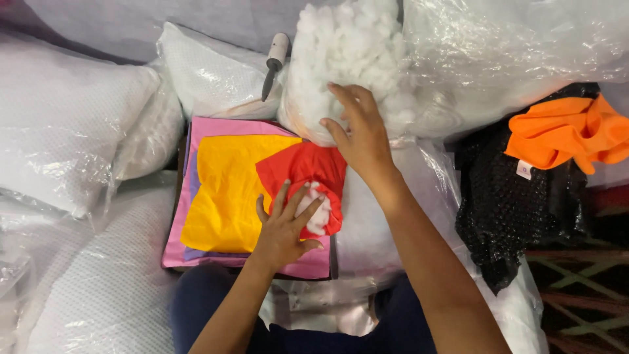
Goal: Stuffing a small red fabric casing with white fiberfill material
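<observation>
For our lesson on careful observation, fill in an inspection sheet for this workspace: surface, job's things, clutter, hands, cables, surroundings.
Surface: stack of pink, purple and yellow flat fabric pieces lying on the lap.
Job's things: red fabric cover with white stuffing showing at its opening; clear plastic bag of fluffy white fibre filling.
Clutter: orange cloth on black dotted fabric; tool with white handle.
Hands: left hand pressing the red cover; right hand reaching into the filling.
Cables: nothing seen.
Surroundings: white pillows wrapped in plastic, left.
</observation>
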